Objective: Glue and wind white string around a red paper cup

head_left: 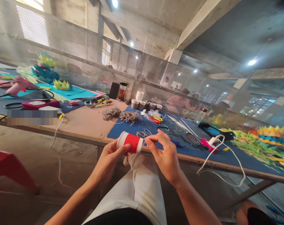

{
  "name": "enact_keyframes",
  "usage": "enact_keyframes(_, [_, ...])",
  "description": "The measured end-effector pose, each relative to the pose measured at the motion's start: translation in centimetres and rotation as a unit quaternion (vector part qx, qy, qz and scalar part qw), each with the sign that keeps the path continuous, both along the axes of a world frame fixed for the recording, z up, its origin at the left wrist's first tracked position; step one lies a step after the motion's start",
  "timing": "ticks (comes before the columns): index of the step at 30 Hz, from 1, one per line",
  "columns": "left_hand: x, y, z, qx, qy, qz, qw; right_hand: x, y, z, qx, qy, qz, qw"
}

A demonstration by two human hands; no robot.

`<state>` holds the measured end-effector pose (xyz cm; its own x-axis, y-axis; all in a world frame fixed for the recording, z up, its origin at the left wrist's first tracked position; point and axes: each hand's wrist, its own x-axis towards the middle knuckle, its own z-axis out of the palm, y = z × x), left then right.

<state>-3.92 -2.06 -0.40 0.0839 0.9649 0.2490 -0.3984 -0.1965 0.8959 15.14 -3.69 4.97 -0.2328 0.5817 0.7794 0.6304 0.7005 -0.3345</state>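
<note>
My left hand point(111, 154) is wrapped round a white paper cup point(134, 143) with a red band and small dark print. The cup lies on its side above my lap, in front of the table edge. Close to its right end, my right hand point(164, 151) pinches a thin grey cord point(144, 144) between thumb and forefinger. Whether the cord is fixed to the cup I cannot tell. Behind the cup, loose loops of cord point(145, 132) lie on the blue mat. Two bundles of grey cord point(129, 117) rest farther back.
Red-and-yellow scissors point(156, 119) and several cups point(142, 104) stand or lie behind. At left are a pink glue gun point(17, 87) and a magenta power strip point(42, 104). A white cable point(238, 162) loops over the table edge at right. A perforated screen point(85, 56) backs the table.
</note>
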Motion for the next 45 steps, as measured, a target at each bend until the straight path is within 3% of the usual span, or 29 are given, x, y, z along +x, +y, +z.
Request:
enact_keyframes(13, [-0.1,0.0,-0.6,-0.02,0.0,-0.037,0.999,-0.4,1.0,-0.3,-0.006,-0.001,-0.023,1.0])
enact_keyframes(45, [-0.2,-0.6,-0.1,-0.029,-0.017,-0.036,0.999,-0.3,1.6,-1.0,-0.016,0.019,-0.034,0.999])
